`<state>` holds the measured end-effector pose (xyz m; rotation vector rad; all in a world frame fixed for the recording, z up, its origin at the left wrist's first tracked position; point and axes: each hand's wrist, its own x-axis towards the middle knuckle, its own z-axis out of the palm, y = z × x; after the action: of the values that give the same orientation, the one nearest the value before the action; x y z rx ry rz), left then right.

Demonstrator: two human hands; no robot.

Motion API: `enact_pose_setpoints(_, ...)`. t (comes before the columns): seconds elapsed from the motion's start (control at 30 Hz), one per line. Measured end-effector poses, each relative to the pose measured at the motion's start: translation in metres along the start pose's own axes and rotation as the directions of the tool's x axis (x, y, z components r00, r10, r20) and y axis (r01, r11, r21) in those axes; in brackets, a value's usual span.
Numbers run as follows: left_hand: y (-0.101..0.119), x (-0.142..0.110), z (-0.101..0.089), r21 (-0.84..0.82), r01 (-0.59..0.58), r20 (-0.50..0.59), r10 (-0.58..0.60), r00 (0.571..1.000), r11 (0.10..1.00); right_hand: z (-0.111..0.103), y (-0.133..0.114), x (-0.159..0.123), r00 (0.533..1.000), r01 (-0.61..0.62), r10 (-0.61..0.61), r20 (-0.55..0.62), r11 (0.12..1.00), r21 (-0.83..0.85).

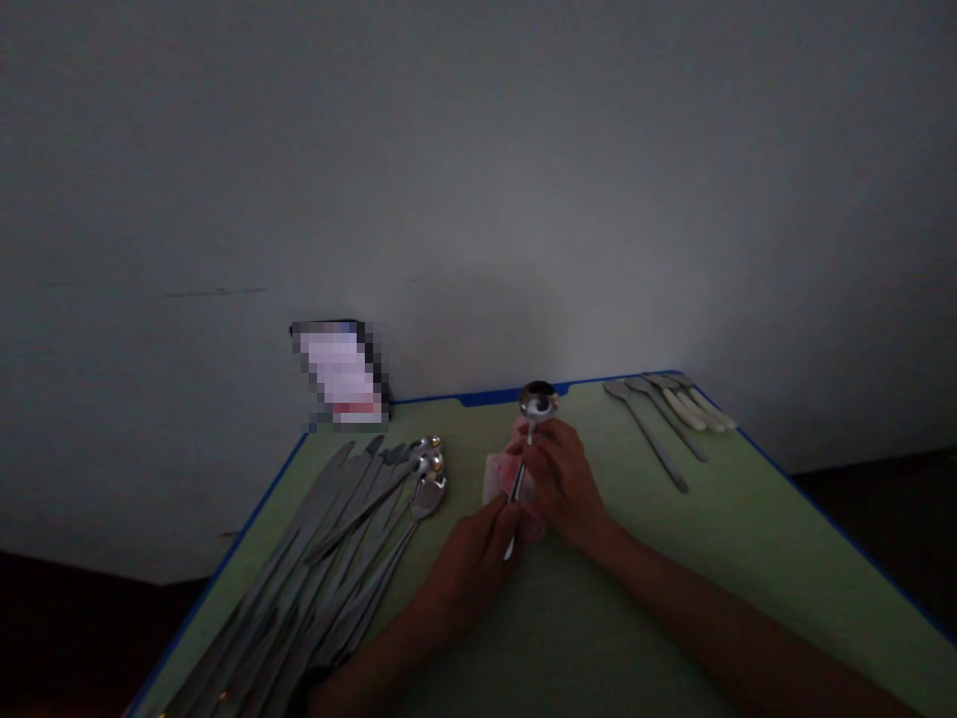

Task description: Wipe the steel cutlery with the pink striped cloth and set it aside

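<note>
A shiny metal spoon (538,403) points away from me over the middle of the table, its bowl at the far end. Near the handle's lower end, my left hand (478,548) is closed on it. My right hand (562,477) presses a pink and white cloth (499,473) against the spoon's neck and upper handle, fingers closed. Part of the cloth hangs below the handle, between both hands. My fingers hide some of the handle.
On the left lies a pile of table knives (303,524) and several spoons (429,495). At the far right are metal-handled knives (658,454) and white-handled cutlery (703,411). A blurred phone (340,374) leans on the wall (598,199) behind the blue-edged green table (748,538).
</note>
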<state>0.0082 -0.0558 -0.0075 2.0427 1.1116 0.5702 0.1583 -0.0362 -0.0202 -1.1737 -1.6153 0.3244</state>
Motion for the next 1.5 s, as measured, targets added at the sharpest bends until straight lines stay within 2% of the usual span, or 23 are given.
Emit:
enact_pose_setpoints(0.07, 0.0, 0.0, 0.0, -0.026, 0.011, 0.03, -0.01, 0.999, 1.0, 0.0, -0.001, 0.0, 1.0, -0.001, 0.001, 0.031, 1.0, 0.013)
enact_pose_setpoints(0.13, 0.0, 0.0, 0.0, -0.048, 0.024, 0.039, -0.022, 0.999, 0.999, 0.001, 0.001, 0.0, 0.999, -0.052, 0.052, 0.01, 0.997, 0.061)
enact_pose_setpoints(0.2, 0.002, 0.0, -0.001, -0.07, 0.036, 0.051, -0.033, 0.998, 0.997, 0.002, 0.005, 0.0, 0.99, -0.133, 0.139, -0.037, 0.982, 0.135)
enact_pose_setpoints(0.33, 0.005, 0.0, -0.003, -0.069, 0.039, 0.103, -0.032, 0.994, 0.997, -0.003, 0.01, 0.006, 0.943, -0.293, 0.323, -0.081, 0.919, 0.263)
enact_pose_setpoints(0.43, 0.005, -0.002, -0.004, -0.048, 0.012, 0.122, -0.006, 0.992, 0.999, -0.02, 0.01, 0.023, 0.931, -0.327, 0.362, -0.057, 0.891, 0.316)
enact_pose_setpoints(0.53, 0.004, -0.004, -0.002, -0.035, -0.009, 0.135, 0.014, 0.991, 0.999, -0.053, 0.012, 0.045, 0.924, -0.369, 0.38, 0.036, 0.866, 0.337)
enact_pose_setpoints(0.57, 0.004, -0.005, -0.002, -0.033, -0.017, 0.138, 0.021, 0.99, 0.999, -0.067, 0.014, 0.052, 0.921, -0.388, 0.38, 0.087, 0.878, 0.281)
enact_pose_setpoints(0.63, 0.004, -0.005, 0.0, -0.025, -0.028, 0.137, 0.031, 0.99, 0.999, -0.098, 0.019, 0.063, 0.904, -0.375, 0.353, 0.243, 0.926, 0.051)
enact_pose_setpoints(0.7, 0.005, -0.005, 0.0, -0.018, -0.03, 0.133, 0.032, 0.991, 0.999, -0.128, 0.028, 0.069, 0.879, -0.263, 0.336, 0.339, 0.933, -0.245)
enact_pose_setpoints(0.77, 0.004, -0.004, 0.001, -0.011, -0.029, 0.136, 0.03, 0.99, 1.0, -0.153, 0.038, 0.071, 0.857, -0.152, 0.349, 0.379, 0.874, -0.462)
enact_pose_setpoints(0.83, 0.003, -0.003, 0.002, 0.001, -0.034, 0.135, 0.033, 0.99, 0.999, -0.171, 0.049, 0.07, 0.826, -0.116, 0.44, 0.351, 0.743, -0.659)
enact_pose_setpoints(0.87, 0.003, -0.003, 0.002, 0.008, -0.038, 0.135, 0.037, 0.99, 0.999, -0.176, 0.055, 0.069, 0.817, -0.134, 0.495, 0.296, 0.662, -0.737)
enact_pose_setpoints(0.9, 0.002, -0.003, 0.002, 0.013, -0.043, 0.139, 0.041, 0.99, 0.999, -0.179, 0.06, 0.068, 0.807, -0.157, 0.538, 0.243, 0.592, -0.79)
enact_pose_setpoints(0.97, 0.001, -0.003, 0.002, 0.019, -0.047, 0.149, 0.044, 0.988, 0.999, -0.181, 0.07, 0.065, 0.792, -0.202, 0.585, 0.173, 0.519, -0.831)
enact_pose_setpoints(1.13, 0.002, -0.004, 0.002, 0.041, -0.052, 0.169, 0.044, 0.985, 0.998, -0.172, 0.087, 0.059, 0.746, -0.261, 0.653, 0.131, 0.467, -0.845)
enact_pose_setpoints(1.37, -0.004, -0.004, 0.005, 0.041, -0.077, 0.17, 0.069, 0.983, 0.996, -0.167, 0.101, 0.061, 0.763, -0.274, 0.646, 0.035, 0.371, -0.887)
enact_pose_setpoints(1.5, -0.005, -0.004, 0.005, 0.049, -0.073, 0.194, 0.063, 0.979, 0.996, -0.162, 0.108, 0.06, 0.747, -0.276, 0.664, 0.003, 0.315, -0.908)
